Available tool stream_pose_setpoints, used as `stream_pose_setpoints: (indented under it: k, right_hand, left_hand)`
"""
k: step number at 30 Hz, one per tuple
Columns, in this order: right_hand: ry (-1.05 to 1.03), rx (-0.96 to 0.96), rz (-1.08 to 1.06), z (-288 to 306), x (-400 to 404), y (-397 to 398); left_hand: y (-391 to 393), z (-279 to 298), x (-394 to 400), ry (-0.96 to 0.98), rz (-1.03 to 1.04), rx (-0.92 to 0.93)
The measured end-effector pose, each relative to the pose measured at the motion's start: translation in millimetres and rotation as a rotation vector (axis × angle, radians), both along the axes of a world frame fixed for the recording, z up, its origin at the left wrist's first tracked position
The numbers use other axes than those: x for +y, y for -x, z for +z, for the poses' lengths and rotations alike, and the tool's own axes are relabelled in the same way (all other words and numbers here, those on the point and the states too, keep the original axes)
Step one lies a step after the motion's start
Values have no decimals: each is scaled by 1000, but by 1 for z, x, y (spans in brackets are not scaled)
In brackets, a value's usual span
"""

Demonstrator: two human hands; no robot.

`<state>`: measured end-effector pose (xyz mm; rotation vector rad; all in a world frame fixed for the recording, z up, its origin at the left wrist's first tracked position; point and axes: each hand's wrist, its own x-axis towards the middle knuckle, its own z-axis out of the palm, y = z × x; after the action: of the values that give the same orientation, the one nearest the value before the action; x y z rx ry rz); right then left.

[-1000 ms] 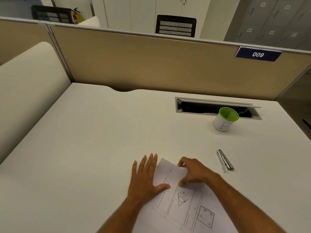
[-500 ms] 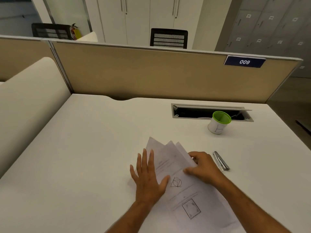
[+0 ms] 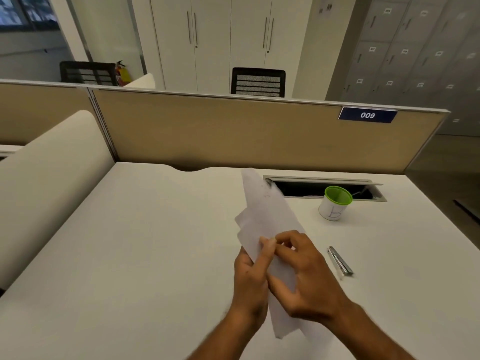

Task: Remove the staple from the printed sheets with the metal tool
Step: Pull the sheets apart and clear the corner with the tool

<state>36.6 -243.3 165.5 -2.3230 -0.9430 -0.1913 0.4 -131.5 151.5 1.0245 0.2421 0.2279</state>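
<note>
Both hands held the printed sheets (image 3: 270,216) up off the desk (image 3: 155,242), tilted on edge so the pages rose away from the person. The left hand (image 3: 250,271) was closed around the near edge of the stack, and the right hand (image 3: 306,276) pinched the paper from the other side, fingertips meeting near the left thumb. I could not make out the staple; the paper was blurred and it was too small to tell. The metal tool (image 3: 340,260) lay flat on the desk just right of the right hand, untouched. A green-rimmed cup (image 3: 335,206) stood further back. To my eye the job had barely started: the sheets were in hand, but the tool had not been picked up and the staple, as far as I could judge, was not yet out
</note>
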Motion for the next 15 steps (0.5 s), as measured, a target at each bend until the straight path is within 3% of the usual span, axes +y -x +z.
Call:
stream_pose_setpoints:
  k: [9, 15]
  right_hand:
    - [-248, -240, -84, 31, -8, -11]
    - [-425, -185, -60, 51, -12, -18]
  left_hand:
    - [5, 17, 29, -275, -131, -20]
    - [6, 29, 35, -316, -252, -35]
